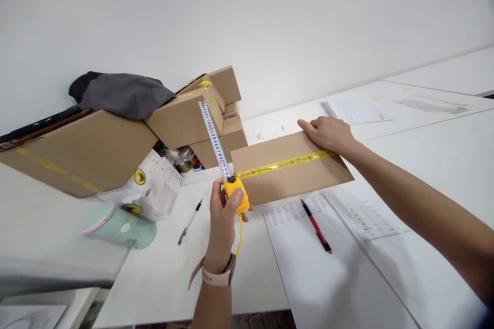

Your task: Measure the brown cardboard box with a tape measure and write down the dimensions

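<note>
My left hand (224, 211) is wrapped round a yellow tape measure (236, 195), with the thumb on its case. Its numbered metal blade (214, 139) sticks out up and to the left, in front of the stacked boxes. A yellow cord hangs from the case. Just right of the tape measure lies a cardboard box (281, 185) with a strip of yellow printed tape (278, 165) along it. On the far right end of this box rests my right hand (330, 133), thumb stretched along the top edge; its other fingertips are partly hidden.
Papers (309, 267) with handwriting lie in front of the box, a red-and-black pen (316, 226) on them. Another pen (190, 221) lies left. Stacked cardboard boxes (177, 118), a dark cloth (123, 95), an avocado-printed carton (154, 180) and a mint tumbler (123, 227) stand left.
</note>
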A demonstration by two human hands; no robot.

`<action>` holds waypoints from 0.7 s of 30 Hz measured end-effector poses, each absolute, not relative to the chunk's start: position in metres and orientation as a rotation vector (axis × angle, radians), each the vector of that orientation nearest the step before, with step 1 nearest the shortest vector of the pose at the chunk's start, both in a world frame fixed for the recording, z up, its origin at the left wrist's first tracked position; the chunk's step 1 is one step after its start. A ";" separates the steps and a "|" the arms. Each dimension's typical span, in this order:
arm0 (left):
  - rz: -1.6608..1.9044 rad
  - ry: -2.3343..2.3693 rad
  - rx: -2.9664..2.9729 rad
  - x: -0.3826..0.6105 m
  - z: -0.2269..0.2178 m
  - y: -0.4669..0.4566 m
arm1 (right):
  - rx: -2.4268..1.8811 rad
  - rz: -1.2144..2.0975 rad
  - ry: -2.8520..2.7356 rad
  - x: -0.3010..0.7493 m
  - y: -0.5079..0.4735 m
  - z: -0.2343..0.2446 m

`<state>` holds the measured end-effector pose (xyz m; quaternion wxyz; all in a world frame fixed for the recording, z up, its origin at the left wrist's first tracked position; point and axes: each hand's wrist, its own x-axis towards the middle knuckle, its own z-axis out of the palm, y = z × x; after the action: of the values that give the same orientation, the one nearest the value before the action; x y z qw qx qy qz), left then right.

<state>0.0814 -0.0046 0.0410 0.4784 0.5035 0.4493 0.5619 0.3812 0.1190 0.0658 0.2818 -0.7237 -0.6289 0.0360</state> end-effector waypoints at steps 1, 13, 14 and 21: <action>1.381 1.108 1.236 0.084 0.042 -0.003 | -1.896 0.048 -1.694 0.378 0.122 0.064; 1.012 0.961 1.149 0.158 -0.011 -0.086 | -1.757 -0.083 -1.905 0.355 0.123 0.064; 0.972 0.941 1.114 0.166 -0.019 -0.090 | -1.738 -0.082 -1.901 0.356 0.123 0.063; 0.853 0.884 0.887 0.191 -0.043 -0.107 | -1.444 -0.092 -1.974 0.361 0.120 0.058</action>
<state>0.1912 -0.1075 -0.0434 0.7264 0.4023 0.4010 0.3869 0.3608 0.1203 0.0577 0.3401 -0.5546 -0.7586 -0.0353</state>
